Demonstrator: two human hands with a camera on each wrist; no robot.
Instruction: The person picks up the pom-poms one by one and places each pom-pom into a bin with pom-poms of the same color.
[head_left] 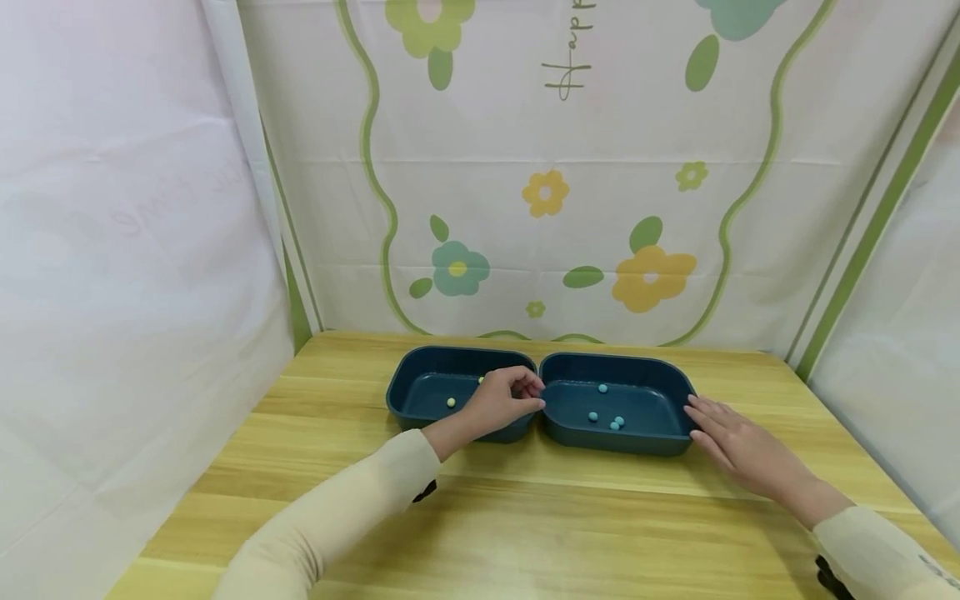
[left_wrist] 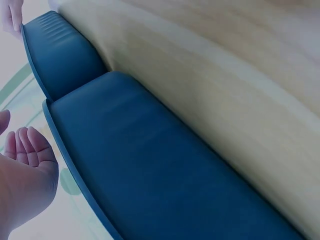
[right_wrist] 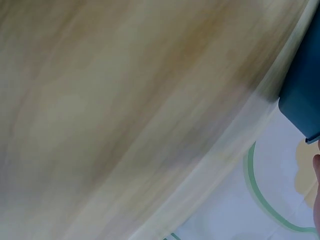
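Two dark blue trays stand end to end on the table. In the head view the left tray (head_left: 420,414) has small yellow balls (head_left: 451,402) inside, one partly behind the left hand. Several small light blue balls (head_left: 593,417) lie in the right tray (head_left: 611,442). My left hand (head_left: 504,398) hovers over the right end of the left tray, near where the trays meet, its fingers loosely bent and the thumb apart from them; no object shows between them. Fingers nearly straight, my right hand (head_left: 742,440) touches the right end of the right tray.
Behind the trays hangs a white cloth (head_left: 480,133) printed with flowers. White cloth panels also rise on the left and right sides. The wood-grain table (head_left: 555,533) extends in front of the trays.
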